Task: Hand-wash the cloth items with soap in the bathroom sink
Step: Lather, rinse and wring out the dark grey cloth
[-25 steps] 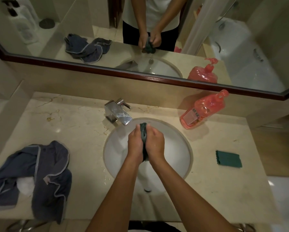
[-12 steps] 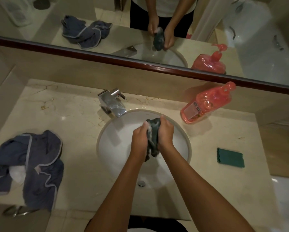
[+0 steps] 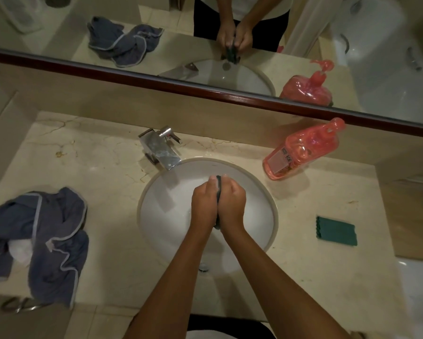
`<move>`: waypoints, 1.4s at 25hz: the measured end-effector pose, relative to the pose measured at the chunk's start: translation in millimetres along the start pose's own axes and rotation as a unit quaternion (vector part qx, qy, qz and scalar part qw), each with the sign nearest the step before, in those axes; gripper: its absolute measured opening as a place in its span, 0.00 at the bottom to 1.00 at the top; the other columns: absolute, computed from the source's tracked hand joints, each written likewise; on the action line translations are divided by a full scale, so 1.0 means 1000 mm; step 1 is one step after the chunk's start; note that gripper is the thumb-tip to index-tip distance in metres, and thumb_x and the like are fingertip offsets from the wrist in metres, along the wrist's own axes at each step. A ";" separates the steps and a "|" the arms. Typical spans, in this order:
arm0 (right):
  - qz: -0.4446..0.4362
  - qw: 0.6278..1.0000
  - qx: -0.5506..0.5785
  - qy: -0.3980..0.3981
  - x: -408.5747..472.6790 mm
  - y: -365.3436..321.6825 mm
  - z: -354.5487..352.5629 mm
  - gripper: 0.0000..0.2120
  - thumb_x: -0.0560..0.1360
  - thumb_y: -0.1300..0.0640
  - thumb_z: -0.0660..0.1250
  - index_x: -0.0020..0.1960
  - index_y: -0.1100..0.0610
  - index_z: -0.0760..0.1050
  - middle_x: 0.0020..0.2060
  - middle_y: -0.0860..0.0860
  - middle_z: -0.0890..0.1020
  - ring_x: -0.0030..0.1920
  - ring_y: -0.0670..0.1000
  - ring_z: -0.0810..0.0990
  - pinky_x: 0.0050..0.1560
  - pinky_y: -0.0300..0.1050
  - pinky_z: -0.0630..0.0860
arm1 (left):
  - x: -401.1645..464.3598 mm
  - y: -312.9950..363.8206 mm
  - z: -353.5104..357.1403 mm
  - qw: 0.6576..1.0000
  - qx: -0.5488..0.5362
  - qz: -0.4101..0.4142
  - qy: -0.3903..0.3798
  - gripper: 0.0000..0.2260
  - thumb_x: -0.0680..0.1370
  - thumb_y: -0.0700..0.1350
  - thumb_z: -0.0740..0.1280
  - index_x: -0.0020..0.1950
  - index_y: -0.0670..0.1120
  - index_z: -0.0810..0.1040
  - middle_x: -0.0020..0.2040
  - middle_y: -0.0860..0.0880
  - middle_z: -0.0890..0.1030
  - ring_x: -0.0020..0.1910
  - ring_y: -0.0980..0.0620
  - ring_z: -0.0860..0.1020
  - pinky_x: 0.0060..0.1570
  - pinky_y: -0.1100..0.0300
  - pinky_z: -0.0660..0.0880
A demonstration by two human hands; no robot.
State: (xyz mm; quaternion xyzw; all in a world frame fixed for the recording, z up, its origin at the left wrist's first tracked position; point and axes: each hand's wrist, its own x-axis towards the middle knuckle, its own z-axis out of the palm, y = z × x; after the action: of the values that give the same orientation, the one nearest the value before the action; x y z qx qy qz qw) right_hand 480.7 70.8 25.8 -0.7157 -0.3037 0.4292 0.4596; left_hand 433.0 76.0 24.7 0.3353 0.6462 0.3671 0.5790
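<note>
At the near edge of the worktop (image 3: 122, 260), both forearms reached forward over the white sink (image 3: 164, 216), which was set into the stone near the front edge, about midway along it. A metal drain fitting (image 3: 204, 267) showed at the near side of the basin, between the forearms. Above the bowl, the left hand (image 3: 204, 204) and the right hand (image 3: 231, 203) were pressed together side by side, fingers curled inward, squeezing a dark green cloth (image 3: 218, 185) between them. Only a thin strip of that cloth showed between the knuckles, and a small bit at the heels of the palms.

Towards the left edge of the worktop lay a crumpled blue-grey towel (image 3: 54, 241) with pale trim, one corner hanging over the front edge. Near the right edge, well apart from the sink, a folded green cloth (image 3: 336, 231) lay flat.

Further back, a chrome faucet (image 3: 160, 149) stood at the rear left of the basin, its spout reaching over the rim. At the back right corner a pink soap bottle (image 3: 303, 150) leaned against the wall. Behind it all a mirror (image 3: 230, 33) in a dark wooden frame ran along the wall, reflecting the towel, the bottle, the basin and the person's clasped hands.
</note>
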 end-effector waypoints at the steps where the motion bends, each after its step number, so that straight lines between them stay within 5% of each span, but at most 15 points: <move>1: 0.003 1.000 -0.001 0.019 0.006 0.001 0.000 0.20 0.84 0.53 0.59 0.34 0.55 0.74 0.28 0.50 0.77 0.32 0.52 0.76 0.35 0.49 0.73 | -0.002 0.002 0.003 1.000 0.006 0.002 -0.009 0.19 0.87 0.51 0.55 0.49 0.44 0.82 0.40 0.47 0.84 0.40 0.53 0.83 0.36 0.64 0.77; 4: 0.024 0.999 0.003 0.031 0.024 0.001 -0.003 0.21 0.84 0.52 0.58 0.40 0.63 0.78 0.32 0.57 0.81 0.34 0.56 0.80 0.37 0.51 0.77 | -0.002 0.004 0.004 0.999 0.003 0.022 -0.028 0.18 0.86 0.49 0.56 0.44 0.45 0.80 0.37 0.48 0.82 0.37 0.54 0.81 0.35 0.64 0.77; 7: 0.042 0.999 0.024 0.002 0.012 -0.005 -0.005 0.19 0.84 0.55 0.58 0.36 0.57 0.74 0.27 0.50 0.74 0.29 0.46 0.74 0.33 0.44 0.73 | 0.004 0.001 -0.003 0.999 -0.031 0.022 0.006 0.17 0.86 0.50 0.57 0.43 0.45 0.77 0.37 0.46 0.79 0.37 0.51 0.80 0.35 0.60 0.78; 10: 0.017 1.000 0.001 -0.024 -0.011 -0.001 0.004 0.20 0.84 0.57 0.59 0.34 0.56 0.75 0.27 0.52 0.75 0.30 0.47 0.75 0.33 0.45 0.73 | 0.009 -0.001 -0.010 0.998 -0.055 0.017 0.030 0.14 0.86 0.50 0.58 0.47 0.45 0.77 0.40 0.48 0.79 0.38 0.53 0.79 0.35 0.64 0.76; 16: 0.036 0.997 0.037 0.053 0.025 -0.007 0.008 0.20 0.83 0.55 0.58 0.38 0.66 0.75 0.32 0.60 0.78 0.33 0.52 0.75 0.36 0.48 0.72 | -0.005 0.005 -0.003 0.999 -0.040 -0.018 -0.032 0.14 0.86 0.48 0.56 0.49 0.49 0.79 0.45 0.47 0.84 0.46 0.50 0.84 0.47 0.56 0.82; 22: 0.014 0.999 0.024 -0.023 -0.014 -0.003 0.010 0.19 0.83 0.58 0.59 0.33 0.56 0.73 0.28 0.52 0.73 0.31 0.50 0.72 0.32 0.46 0.70 | 0.002 0.004 -0.016 0.996 -0.086 -0.014 0.023 0.13 0.85 0.49 0.59 0.46 0.44 0.77 0.37 0.48 0.78 0.35 0.53 0.79 0.33 0.60 0.76; 27: 0.044 0.996 0.058 0.054 0.013 -0.017 0.012 0.16 0.82 0.58 0.58 0.39 0.62 0.77 0.32 0.58 0.77 0.34 0.50 0.75 0.35 0.46 0.72 | -0.006 0.009 -0.010 0.999 -0.031 0.001 -0.040 0.13 0.85 0.46 0.57 0.52 0.45 0.81 0.45 0.46 0.84 0.45 0.52 0.83 0.43 0.58 0.80; 35: 0.024 0.999 0.029 -0.024 -0.029 -0.004 0.014 0.18 0.83 0.57 0.59 0.36 0.58 0.77 0.30 0.52 0.78 0.32 0.48 0.77 0.33 0.46 0.74 | -0.003 0.004 -0.025 0.998 -0.045 0.033 0.031 0.11 0.85 0.45 0.60 0.50 0.44 0.81 0.40 0.49 0.82 0.38 0.56 0.81 0.36 0.65 0.78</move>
State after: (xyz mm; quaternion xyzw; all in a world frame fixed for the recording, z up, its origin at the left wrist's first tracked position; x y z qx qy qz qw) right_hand 455.0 54.0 36.8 -0.6991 -0.2846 0.4657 0.4619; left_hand 408.8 73.1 31.5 0.3183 0.6351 0.4248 0.5611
